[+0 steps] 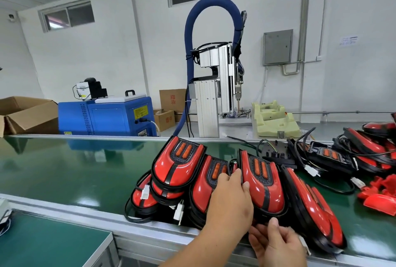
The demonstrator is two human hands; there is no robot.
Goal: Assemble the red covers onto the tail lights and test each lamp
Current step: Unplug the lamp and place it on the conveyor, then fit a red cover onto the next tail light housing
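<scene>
Gripping this tail light point(267, 185), left hand point(229, 200) curls round its side; right hand point(278, 243) pinches its lower rim. Tugging could topple the pile point(177, 170) beside the left hand.

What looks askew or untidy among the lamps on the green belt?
The tail lights are heaped, not flat: the top lamp at the left leans tilted on others, and a white connector dangles by the near edge of the belt.

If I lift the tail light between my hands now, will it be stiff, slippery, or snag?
Probably stiff: the tail light looks like a hard moulded shell. Its glossy, reflective red cover may be slippery. Black cables and white connectors lie around it; one might snag.
</scene>
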